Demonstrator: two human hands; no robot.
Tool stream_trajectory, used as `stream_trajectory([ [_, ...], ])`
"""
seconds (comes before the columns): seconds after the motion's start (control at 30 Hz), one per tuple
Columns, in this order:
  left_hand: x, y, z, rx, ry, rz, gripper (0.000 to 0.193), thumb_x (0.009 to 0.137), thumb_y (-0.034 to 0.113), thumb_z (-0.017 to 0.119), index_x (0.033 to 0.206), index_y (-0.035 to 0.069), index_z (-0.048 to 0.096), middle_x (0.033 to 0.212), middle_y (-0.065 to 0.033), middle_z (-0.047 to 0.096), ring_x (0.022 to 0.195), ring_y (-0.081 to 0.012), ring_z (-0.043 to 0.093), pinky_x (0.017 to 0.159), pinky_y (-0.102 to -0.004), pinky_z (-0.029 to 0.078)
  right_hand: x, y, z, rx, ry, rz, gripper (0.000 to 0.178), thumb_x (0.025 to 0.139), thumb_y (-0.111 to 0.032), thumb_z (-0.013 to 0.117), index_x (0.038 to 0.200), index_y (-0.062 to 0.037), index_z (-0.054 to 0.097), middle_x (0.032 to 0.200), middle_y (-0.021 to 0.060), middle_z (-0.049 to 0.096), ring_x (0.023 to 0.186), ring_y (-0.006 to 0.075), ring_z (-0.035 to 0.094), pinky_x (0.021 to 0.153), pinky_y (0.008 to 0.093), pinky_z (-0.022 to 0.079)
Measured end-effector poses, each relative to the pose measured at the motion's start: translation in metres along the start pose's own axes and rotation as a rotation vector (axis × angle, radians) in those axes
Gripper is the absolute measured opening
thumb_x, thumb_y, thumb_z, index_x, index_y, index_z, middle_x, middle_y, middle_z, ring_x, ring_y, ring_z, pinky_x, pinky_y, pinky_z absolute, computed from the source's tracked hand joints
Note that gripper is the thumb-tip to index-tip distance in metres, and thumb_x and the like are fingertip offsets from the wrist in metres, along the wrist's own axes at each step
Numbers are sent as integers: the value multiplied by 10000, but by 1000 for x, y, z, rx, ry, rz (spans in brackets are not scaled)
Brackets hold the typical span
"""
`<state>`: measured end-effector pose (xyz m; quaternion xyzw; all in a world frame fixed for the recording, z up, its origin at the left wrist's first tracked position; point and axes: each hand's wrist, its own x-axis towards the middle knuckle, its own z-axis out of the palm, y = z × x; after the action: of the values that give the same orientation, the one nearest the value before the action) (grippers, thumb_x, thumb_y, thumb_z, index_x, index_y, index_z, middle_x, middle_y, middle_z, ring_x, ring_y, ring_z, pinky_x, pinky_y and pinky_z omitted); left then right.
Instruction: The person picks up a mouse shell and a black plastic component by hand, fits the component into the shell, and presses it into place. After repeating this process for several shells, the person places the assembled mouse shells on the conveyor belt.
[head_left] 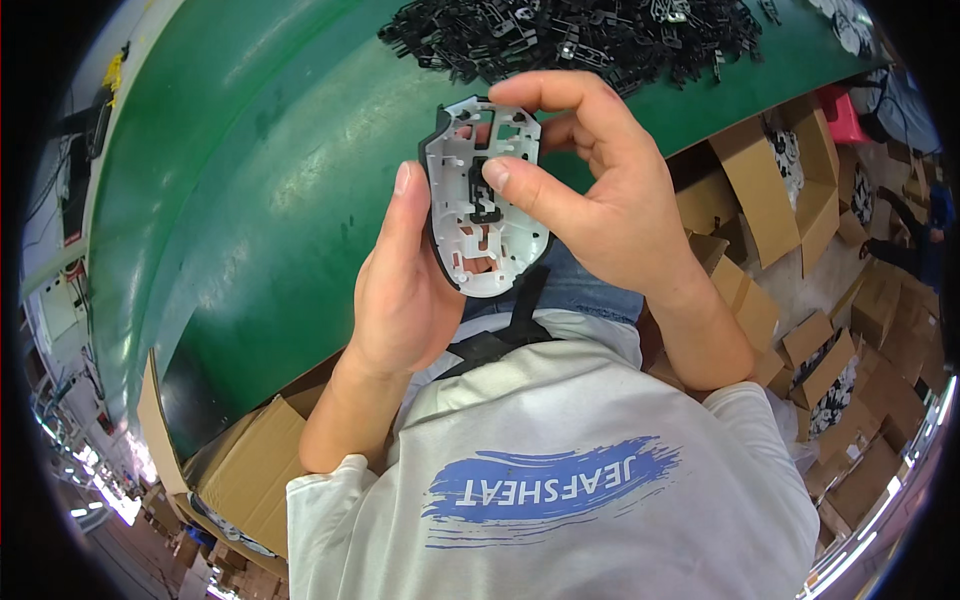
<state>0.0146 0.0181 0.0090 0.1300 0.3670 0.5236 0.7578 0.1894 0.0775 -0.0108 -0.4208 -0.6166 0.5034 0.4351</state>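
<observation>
A mouse shell [455,190], white inside with a black outer edge, is held up with its hollow side facing me. Around its left side and underneath is my left hand [398,285], closed on it with the thumb along the edge. Inside the shell, along the middle, lies a black plastic clip piece [484,205]. My right hand [615,195] grips the shell's upper right: its thumb presses at the clip piece, and its index finger reaches the top edge. The other right fingers are partly hidden behind the shell.
A heap of black plastic parts [590,45] lies at the far side of the green table [260,170]. Open cardboard boxes stand at the right [760,190], some with black-and-white parts in them. Another cardboard box [245,465] sits at the lower left, by the table edge.
</observation>
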Motion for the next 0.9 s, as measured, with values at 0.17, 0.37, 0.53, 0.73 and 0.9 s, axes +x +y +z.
stream_trajectory([
  [0.17, -4, -7, -7, 371, 60, 71, 637, 1022, 109, 571, 1628, 45, 387, 1298, -104, 670, 1084, -201, 687, 774, -390, 616, -3, 4, 3, 100, 70, 10, 399, 887, -71, 813, 1271, -56, 706, 1223, 74, 698, 1036, 205, 709, 920, 351, 597],
  [0.37, 8, -18, -19, 504, 183, 178, 484, 1003, 23, 550, 1487, 46, 545, 1211, -46, 705, 985, -111, 668, 848, -274, 540, -17, 9, 16, -30, 12, -87, 619, 881, -26, 738, 1481, -79, 596, 1261, 79, 693, 1100, 203, 690, 902, 346, 604],
  [0.53, 10, -31, -27, 803, 154, 404, 472, 990, -29, 498, 1461, -43, 510, 1346, -152, 698, 1173, -200, 682, 1013, -334, 548, -26, 20, 27, -124, 15, -85, 748, 851, 3, 683, 1570, -29, 481, 1422, 174, 645, 1124, 280, 719, 928, 343, 575],
  [0.73, 6, -42, -33, 870, 160, 526, 502, 986, -36, 503, 1487, -46, 473, 1302, -166, 708, 1110, -197, 695, 968, -328, 559, -33, 25, 28, -113, -21, -72, 732, 865, 14, 683, 1567, -21, 479, 1495, 197, 618, 1208, 355, 704, 978, 407, 576],
  [0.9, 2, -35, -31, 872, 179, 465, 487, 989, -34, 498, 1476, -46, 481, 1220, -163, 726, 1037, -188, 698, 914, -332, 572, -34, 28, 36, -149, 17, -117, 727, 871, 7, 694, 1565, -19, 479, 1482, 208, 625, 1214, 387, 695, 984, 416, 579],
])
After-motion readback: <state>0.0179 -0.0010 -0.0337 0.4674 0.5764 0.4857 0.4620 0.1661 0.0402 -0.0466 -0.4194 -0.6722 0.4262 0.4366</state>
